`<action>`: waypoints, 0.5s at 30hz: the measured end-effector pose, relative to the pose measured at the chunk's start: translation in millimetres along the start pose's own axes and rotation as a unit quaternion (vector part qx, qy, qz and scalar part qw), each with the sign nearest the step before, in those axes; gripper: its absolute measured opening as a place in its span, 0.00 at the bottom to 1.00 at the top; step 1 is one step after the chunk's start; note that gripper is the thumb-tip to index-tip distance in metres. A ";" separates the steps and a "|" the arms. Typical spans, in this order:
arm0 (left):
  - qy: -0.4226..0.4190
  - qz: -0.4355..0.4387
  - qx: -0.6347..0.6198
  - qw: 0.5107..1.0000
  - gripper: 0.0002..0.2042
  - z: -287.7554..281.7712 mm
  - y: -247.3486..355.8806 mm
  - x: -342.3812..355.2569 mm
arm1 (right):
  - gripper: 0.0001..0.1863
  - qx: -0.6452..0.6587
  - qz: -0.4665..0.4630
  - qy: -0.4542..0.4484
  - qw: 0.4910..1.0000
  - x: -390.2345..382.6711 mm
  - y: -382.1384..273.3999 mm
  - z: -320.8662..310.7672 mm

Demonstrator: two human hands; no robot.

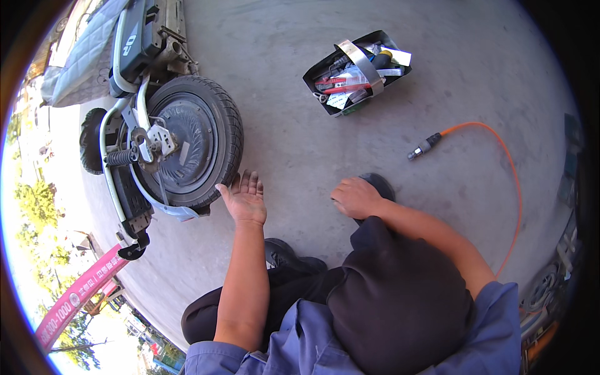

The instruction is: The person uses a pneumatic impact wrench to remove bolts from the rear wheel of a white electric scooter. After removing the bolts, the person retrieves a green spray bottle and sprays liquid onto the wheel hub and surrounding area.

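Observation:
My left hand [244, 197] is open, palm up and fingers spread, at the lower right side of the tire [225, 130] of a two-wheeled vehicle [134, 40]. The wheel has a large dark hub [184, 125]; a spring [120, 156] and bracket stand out beside it. Whether my fingertips touch the tire I cannot tell. My right hand [355, 199] hangs by my bent knee, above my dark shoe [378, 182], fingers loosely curled with nothing visible in them.
An open tool box [375, 90] with red-handled tools sits on the concrete floor [269, 75] ahead. An orange hose [475, 124] with a metal coupler [425, 145] curves down at my right. A pink banner [81, 294] and bright outdoors show at left; coiled lines [540, 284] lie at lower right.

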State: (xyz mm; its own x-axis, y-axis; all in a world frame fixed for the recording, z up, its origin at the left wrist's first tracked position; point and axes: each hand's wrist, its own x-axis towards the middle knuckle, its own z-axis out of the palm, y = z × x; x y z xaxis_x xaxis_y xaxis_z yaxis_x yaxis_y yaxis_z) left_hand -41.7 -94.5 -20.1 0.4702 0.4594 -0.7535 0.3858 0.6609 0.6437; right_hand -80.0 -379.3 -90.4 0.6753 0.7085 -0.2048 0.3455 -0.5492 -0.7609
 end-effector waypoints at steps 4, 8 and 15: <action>0.079 0.024 -0.083 0.993 0.41 -8.8 4.4 1.0 | 0.06 0.002 0.001 0.001 1.000 -1.1 -1.0 -1.6; 0.146 0.084 -0.146 0.975 0.39 -29.9 26.0 18.9 | 0.07 -0.001 0.001 -0.001 1.000 -0.6 -1.7 -2.9; 0.128 0.076 -0.126 0.981 0.37 -33.2 23.9 21.4 | 0.07 -0.001 -0.002 -0.001 1.000 0.7 -0.5 -0.4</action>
State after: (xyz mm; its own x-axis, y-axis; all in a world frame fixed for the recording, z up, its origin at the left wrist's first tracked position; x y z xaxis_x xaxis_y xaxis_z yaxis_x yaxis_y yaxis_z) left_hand -48.8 -49.2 -25.3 0.2804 0.6761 -0.6814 0.1028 0.6846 0.7216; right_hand -79.5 -378.7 -89.9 0.6724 0.7118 -0.2030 0.3490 -0.5467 -0.7611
